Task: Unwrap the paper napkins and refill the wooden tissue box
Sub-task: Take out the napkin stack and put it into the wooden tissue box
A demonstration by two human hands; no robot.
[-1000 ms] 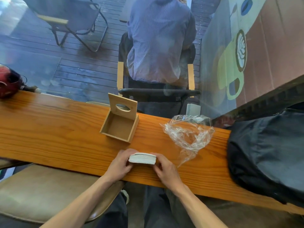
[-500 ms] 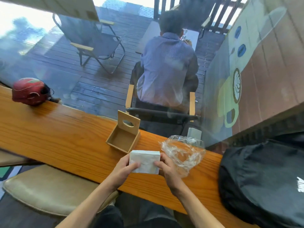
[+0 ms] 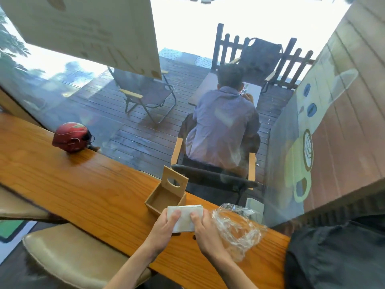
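Napkins (image 3: pixel 185 217), unwrapped and squared into a stack, are grasped at either side by the left hand (image 3: pixel 166 226) and right hand (image 3: pixel 205 232), just short of the open wooden tissue box (image 3: pixel 164 197) ahead, presumably to drop in flat, the empty wrapper (image 3: pixel 237 228) discarded to their right on the bench (image 3: pixel 83 188).

head-worn view, angled down, close above counter (image 3: pixel 87 195)

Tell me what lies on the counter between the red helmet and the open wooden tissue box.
Head view: only bare wooden counter between red helmet and open wooden tissue box.
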